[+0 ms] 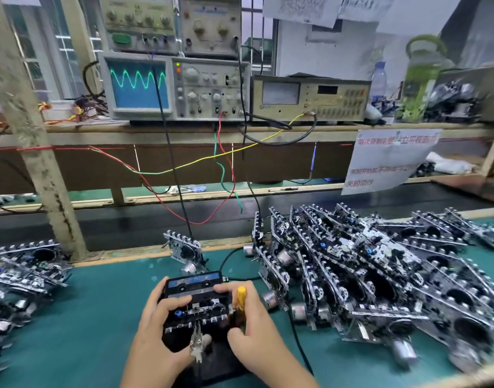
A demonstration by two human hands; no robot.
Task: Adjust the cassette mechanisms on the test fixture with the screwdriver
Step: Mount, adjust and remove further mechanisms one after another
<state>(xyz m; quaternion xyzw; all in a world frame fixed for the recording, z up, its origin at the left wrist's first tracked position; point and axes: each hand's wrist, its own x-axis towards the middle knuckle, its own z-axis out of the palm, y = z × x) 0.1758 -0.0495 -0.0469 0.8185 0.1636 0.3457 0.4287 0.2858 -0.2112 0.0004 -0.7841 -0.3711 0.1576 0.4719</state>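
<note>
Head view: cassette mechanism [196, 310] seated on black test fixture [212, 357] at 6 o'clock on green mat [100, 317]. Left hand [156, 329] grasping mechanism's left edge. Right hand [251, 329] gripping yellow-handled screwdriver [241, 299], fingers touching mechanism's right edge. Piled mechanisms [366, 275] at 3 o'clock.

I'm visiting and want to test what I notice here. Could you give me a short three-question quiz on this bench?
1. True or false: the oscilloscope screen shows a flat line.
2. Which hand holds the yellow-handled screwdriver? A) left hand B) right hand
3. Fill in: the big pile of cassette mechanisms lies to the ___ of the test fixture.

Key: 1 false, it shows a green wave; 2 B; 3 right.
</note>
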